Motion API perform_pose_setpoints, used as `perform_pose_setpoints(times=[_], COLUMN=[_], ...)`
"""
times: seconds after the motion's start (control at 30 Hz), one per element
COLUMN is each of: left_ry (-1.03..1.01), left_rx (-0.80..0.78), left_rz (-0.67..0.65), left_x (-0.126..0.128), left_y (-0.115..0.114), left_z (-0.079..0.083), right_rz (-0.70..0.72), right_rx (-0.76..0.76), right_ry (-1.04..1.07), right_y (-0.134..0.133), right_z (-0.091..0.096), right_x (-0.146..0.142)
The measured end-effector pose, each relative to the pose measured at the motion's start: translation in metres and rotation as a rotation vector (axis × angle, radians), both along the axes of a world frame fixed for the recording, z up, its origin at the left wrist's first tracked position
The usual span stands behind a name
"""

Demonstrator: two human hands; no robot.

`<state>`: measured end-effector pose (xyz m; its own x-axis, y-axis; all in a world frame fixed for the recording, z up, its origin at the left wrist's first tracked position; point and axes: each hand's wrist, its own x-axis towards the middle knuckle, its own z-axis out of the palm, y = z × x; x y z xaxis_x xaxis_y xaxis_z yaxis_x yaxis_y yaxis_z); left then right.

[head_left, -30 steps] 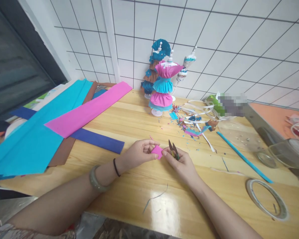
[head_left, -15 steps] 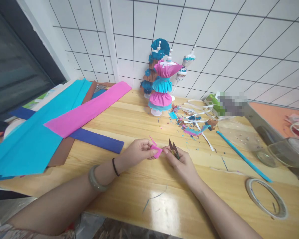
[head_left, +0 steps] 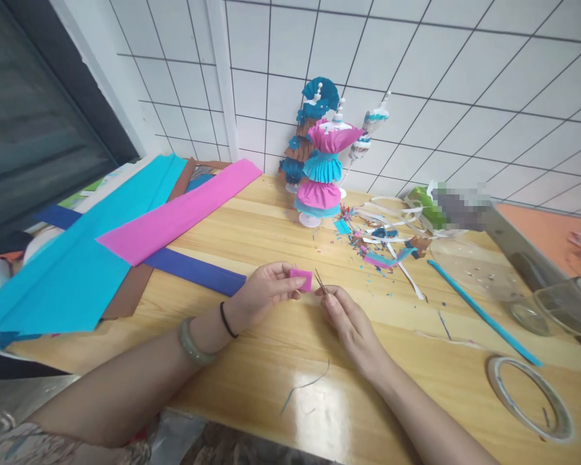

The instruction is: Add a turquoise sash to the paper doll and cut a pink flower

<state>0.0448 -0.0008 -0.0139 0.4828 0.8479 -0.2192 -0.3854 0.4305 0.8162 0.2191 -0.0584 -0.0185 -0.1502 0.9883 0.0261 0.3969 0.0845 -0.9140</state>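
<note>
My left hand (head_left: 266, 294) pinches a small folded piece of pink crepe paper (head_left: 301, 278) just above the wooden table (head_left: 271, 381). My right hand (head_left: 341, 316) is closed round small scissors (head_left: 319, 281), whose thin blades point up and left, right beside the pink piece. The two hands nearly touch at the table's middle. A green bangle and a black band sit on my left wrist.
Long crepe sheets lie at the left: cyan (head_left: 68, 271), pink (head_left: 179, 213), dark blue (head_left: 193, 271), brown. Paper-dressed figurines (head_left: 322, 168) stand at the tiled wall. Paper scraps (head_left: 377, 242), a blue strip (head_left: 484, 313), a tape roll (head_left: 530, 397) and clear lids (head_left: 469, 258) lie to the right.
The scissors have turned so only thin blade tips show, close to the pink piece. The left hand has lifted the piece slightly. The camera has shifted a little.
</note>
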Motion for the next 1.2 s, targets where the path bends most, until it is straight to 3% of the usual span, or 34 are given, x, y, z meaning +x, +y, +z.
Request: perform_pose_setpoints(times=[0.3,0.5,1.2], left_ry=[-0.005,0.089,0.174], left_rx=[0.027,0.145,0.238], left_rz=[-0.040,-0.033,0.032], left_x=[0.0006,0.0017,0.0041], left_y=[-0.0009,-0.0003,-0.0022], left_z=[-0.0010,-0.0043,-0.0039], right_rz=[0.097,0.133,0.134], right_rx=[-0.069,-0.038,0.025], right_ry=[0.017,-0.031,-0.180], right_y=[-0.0020,-0.0016,-0.0001], right_z=[0.0016,0.0036,0.0066], right_x=[-0.0011,0.0006,-0.0005])
